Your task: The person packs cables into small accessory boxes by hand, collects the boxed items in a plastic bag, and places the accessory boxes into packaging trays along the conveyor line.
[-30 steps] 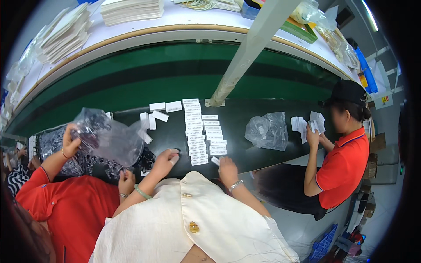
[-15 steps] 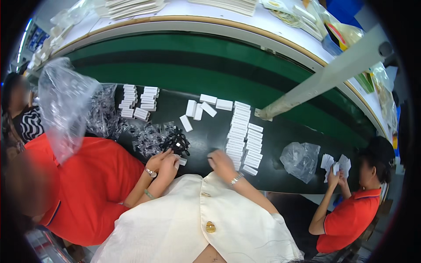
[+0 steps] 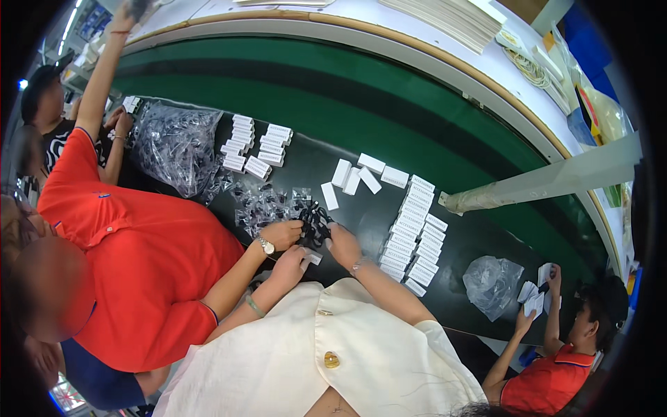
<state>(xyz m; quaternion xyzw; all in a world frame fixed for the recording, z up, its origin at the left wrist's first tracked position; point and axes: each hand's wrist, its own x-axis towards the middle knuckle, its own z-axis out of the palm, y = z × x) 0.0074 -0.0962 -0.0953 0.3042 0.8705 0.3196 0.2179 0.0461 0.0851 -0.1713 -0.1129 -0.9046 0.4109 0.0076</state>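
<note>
My left hand (image 3: pixel 285 271), with a green bangle at the wrist, pinches a small white box (image 3: pixel 313 257) near the table's front edge. Just right of it, my right hand (image 3: pixel 344 249), wearing a silver bracelet, is closed on a black cable at the side of a heap of black cables (image 3: pixel 317 219). Its fingertips are partly hidden there. From the left, a co-worker's hand (image 3: pixel 281 236) with a wristwatch reaches into the same heap. Beyond it lie small clear packets (image 3: pixel 260 207) with dark contents.
Rows of white boxes (image 3: pixel 411 226) stand to the right, more boxes (image 3: pixel 274 144) at the back left, several loose ones (image 3: pixel 351 181) between. A large plastic bag (image 3: pixel 174 149) lies far left, a crumpled one (image 3: pixel 492 286) right. A slanting post (image 3: pixel 542 172) rises behind.
My right hand has moved from beside the box rows to the cable heap. The left co-worker's one hand now reaches into the heap, the other arm is raised. The lifted clear bag is no longer seen.
</note>
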